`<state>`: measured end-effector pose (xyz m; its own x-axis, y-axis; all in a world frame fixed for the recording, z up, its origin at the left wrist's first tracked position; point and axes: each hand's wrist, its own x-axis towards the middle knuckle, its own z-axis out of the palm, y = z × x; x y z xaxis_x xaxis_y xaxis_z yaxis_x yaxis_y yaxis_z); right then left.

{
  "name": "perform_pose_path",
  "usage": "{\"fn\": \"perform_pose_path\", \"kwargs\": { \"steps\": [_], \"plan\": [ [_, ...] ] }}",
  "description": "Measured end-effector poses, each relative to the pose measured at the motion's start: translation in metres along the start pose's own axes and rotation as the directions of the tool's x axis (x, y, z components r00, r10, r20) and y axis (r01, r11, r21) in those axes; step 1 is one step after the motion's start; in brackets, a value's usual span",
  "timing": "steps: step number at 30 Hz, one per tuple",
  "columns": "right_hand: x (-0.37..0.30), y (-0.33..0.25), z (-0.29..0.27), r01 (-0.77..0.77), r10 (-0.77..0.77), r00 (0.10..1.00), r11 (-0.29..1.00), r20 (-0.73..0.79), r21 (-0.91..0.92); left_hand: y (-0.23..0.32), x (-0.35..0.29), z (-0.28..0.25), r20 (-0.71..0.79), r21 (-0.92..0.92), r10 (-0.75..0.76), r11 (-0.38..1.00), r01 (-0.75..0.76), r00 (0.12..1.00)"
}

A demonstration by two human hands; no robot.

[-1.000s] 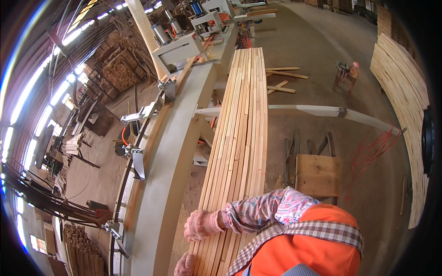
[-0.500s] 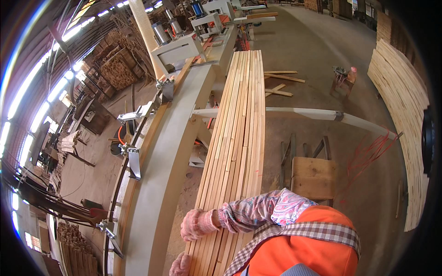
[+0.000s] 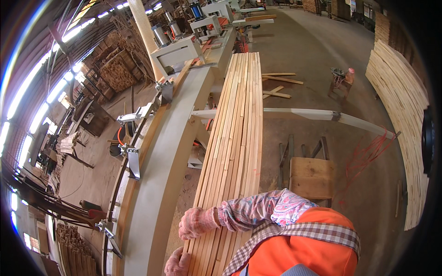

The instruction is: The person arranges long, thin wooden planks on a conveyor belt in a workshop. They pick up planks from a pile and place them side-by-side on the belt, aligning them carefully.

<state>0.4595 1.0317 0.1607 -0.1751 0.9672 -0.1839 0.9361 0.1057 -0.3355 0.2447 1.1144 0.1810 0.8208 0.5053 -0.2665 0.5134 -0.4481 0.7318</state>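
A long bundle of narrow pale wooden strips [image 3: 235,152] runs away from me beside the machine bed. My right hand [image 3: 198,223], in a pinkish knitted glove, reaches across from the right with its fingers curled over the bundle's left edge. Nearer to me, at the lower rim of the picture, my left hand [image 3: 177,263] wears a similar glove. It lies against the same left edge, its thumb side by the strips; its other fingers are partly hidden. A patterned sleeve [image 3: 251,211] covers my right arm.
Left of the bundle stretches a long grey machine bed [image 3: 156,184] with metal brackets [image 3: 133,163] along a rail. A white bar [image 3: 299,112] passes under the strips to the right. A wooden stool [image 3: 312,177], loose sticks [image 3: 278,92] and a tall board stack [image 3: 398,119] stand or lie rightward.
My left hand has moved slightly up and left, and more of it shows. The bundle's far end sits a little lower and further left in view. My right hand stays nearly in place.
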Motion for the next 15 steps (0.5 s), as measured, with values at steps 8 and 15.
{"fn": "perform_pose_path", "kwargs": {
  "steps": [8,15],
  "plan": [
    [-0.021,-0.05,-0.006,-0.195,0.205,0.979,0.93,-0.003,-0.312,-0.004,0.003,-0.005,0.003,0.011,0.012,1.0,-0.012,1.0],
    [-0.009,-0.033,-0.01,-0.128,0.151,0.983,0.97,0.101,-0.205,-0.014,0.005,-0.009,-0.005,0.061,0.108,0.992,-0.107,0.994]
  ]
}}
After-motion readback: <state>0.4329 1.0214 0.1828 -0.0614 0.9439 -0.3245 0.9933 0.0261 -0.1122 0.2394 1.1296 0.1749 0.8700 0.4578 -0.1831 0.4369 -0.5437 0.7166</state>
